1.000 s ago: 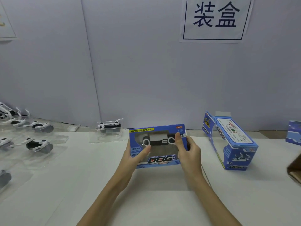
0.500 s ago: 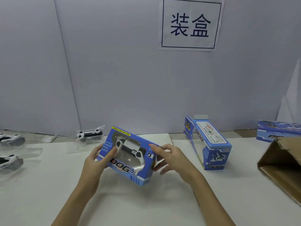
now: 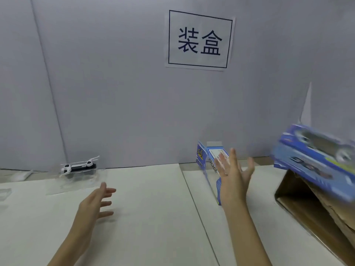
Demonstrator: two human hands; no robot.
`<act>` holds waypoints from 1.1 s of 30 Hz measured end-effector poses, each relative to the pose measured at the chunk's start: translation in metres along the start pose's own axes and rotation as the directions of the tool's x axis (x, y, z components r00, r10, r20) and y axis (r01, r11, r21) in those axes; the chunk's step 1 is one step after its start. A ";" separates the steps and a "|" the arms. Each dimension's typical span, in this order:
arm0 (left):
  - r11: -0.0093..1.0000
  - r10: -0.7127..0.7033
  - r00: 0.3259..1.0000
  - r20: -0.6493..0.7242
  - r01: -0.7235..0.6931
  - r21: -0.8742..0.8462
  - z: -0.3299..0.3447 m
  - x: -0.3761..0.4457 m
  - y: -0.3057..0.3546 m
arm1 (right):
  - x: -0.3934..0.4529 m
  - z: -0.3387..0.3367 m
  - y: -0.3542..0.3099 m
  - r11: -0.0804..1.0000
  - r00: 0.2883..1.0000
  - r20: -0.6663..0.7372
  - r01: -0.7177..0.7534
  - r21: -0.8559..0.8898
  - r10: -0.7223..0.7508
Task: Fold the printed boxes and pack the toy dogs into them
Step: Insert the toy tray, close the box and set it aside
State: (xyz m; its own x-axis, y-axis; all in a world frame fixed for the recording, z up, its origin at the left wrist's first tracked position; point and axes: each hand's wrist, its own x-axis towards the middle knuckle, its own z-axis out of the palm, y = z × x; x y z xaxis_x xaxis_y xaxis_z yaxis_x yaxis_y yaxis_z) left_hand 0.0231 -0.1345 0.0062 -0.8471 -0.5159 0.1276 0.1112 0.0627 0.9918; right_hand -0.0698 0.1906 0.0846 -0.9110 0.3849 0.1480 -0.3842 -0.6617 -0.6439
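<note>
A white table (image 3: 146, 217) is shown before a grey partition on which a paper sign (image 3: 199, 40) with two printed characters is fixed. At the far left of the table a toy dog (image 3: 78, 167) in a clear plastic tray is seen, untouched. A second printed box (image 3: 208, 166), standing near the partition, is partly hidden behind the right hand (image 3: 233, 181), which is raised with fingers spread and nothing grasped. The left hand (image 3: 96, 203) is held above the table, fingers extended and empty. At the right edge the packed printed box (image 3: 317, 162), blurred, is seen in mid-air above the open brown carton (image 3: 315, 214), touched by neither hand. Half a second earlier this box was gripped by both hands at the table's centre; it has since been released toward the carton.
</note>
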 end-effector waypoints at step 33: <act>1.000 0.024 0.995 0.097 -0.025 0.010 0.010 -0.011 0.003 | -0.049 0.018 0.060 0.626 0.757 0.286 -0.201 -0.754 0.587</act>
State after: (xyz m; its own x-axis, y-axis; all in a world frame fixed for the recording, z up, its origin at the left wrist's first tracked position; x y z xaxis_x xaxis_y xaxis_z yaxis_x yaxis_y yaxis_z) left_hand 0.0271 -0.1201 0.0074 -0.8907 -0.4289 0.1509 0.1271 0.0837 0.9883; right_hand -0.0510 0.1205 0.0524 -0.9584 -0.2809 -0.0514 0.0554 -0.0064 -0.9984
